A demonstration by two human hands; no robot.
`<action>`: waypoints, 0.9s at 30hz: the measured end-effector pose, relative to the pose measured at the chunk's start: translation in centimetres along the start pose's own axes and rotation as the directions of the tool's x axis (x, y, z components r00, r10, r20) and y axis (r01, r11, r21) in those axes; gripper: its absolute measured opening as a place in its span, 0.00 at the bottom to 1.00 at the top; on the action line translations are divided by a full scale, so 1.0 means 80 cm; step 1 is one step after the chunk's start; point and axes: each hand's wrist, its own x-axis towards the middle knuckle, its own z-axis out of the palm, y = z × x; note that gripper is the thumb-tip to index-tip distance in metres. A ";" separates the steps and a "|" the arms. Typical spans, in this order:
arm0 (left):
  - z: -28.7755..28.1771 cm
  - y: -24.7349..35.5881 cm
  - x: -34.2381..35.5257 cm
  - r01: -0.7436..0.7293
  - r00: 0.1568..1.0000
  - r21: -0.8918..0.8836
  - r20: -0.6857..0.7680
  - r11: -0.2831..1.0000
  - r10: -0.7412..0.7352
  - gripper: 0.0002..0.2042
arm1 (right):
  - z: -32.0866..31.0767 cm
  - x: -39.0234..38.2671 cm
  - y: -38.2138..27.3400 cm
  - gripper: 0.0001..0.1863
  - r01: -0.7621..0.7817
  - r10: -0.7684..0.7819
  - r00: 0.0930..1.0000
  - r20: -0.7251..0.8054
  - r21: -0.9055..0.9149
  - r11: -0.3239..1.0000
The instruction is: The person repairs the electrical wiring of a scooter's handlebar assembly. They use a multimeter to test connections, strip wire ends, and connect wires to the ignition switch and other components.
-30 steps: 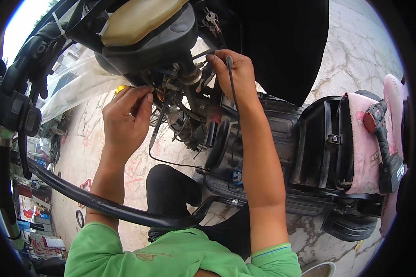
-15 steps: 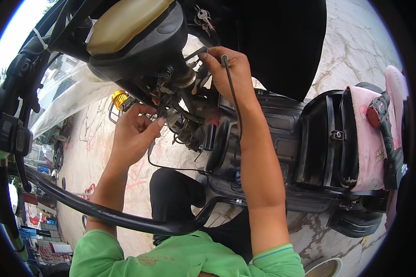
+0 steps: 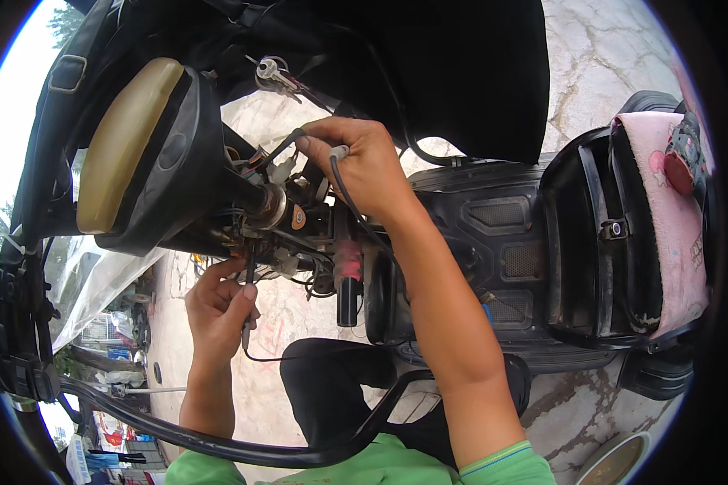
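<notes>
My left hand (image 3: 222, 303) pinches a slim black probe (image 3: 249, 279) among loose wires and connectors (image 3: 283, 259) under the front housing of a scooter. A thin cable hangs from the probe's lower end. My right hand (image 3: 352, 166) is closed, thumb and finger on a short black wire or lead (image 3: 287, 139) beside the steering column (image 3: 271, 206); a grey-ended black cable (image 3: 340, 178) runs through it and down along my forearm. A cream-and-black housing (image 3: 125, 145) is at upper left, with keys (image 3: 271, 73) hanging above my right hand.
Black tubular bar (image 3: 202, 436) crosses low before me. To the right are the footboard (image 3: 493, 242), seat with pink cover (image 3: 663, 226) and a cordless power tool (image 3: 683, 153). Black apron (image 3: 469, 73) hangs above; clear plastic sheet (image 3: 89, 283) at left; round basin (image 3: 623, 449) at lower right.
The view has shifted, with housing and keys further left. My left hand has moved down along the wiring with the probe. My right hand still pinches near the column, now lower in view.
</notes>
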 end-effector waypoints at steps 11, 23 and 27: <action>-0.016 0.009 -0.025 0.063 0.998 -0.226 0.042 0.972 -0.055 0.25 | -0.010 0.007 0.006 0.09 -0.012 0.012 0.998 0.062 0.005 1.000; 0.001 -0.078 -0.098 0.392 0.733 -0.287 0.671 0.874 -0.108 0.23 | -0.029 -0.011 -0.056 0.12 -0.086 0.130 0.982 0.136 -0.289 0.953; 0.050 -0.061 -0.105 0.271 0.648 -0.223 0.761 0.936 -0.006 0.17 | -0.070 -0.027 -0.059 0.13 0.072 -0.063 0.997 0.039 -0.316 0.946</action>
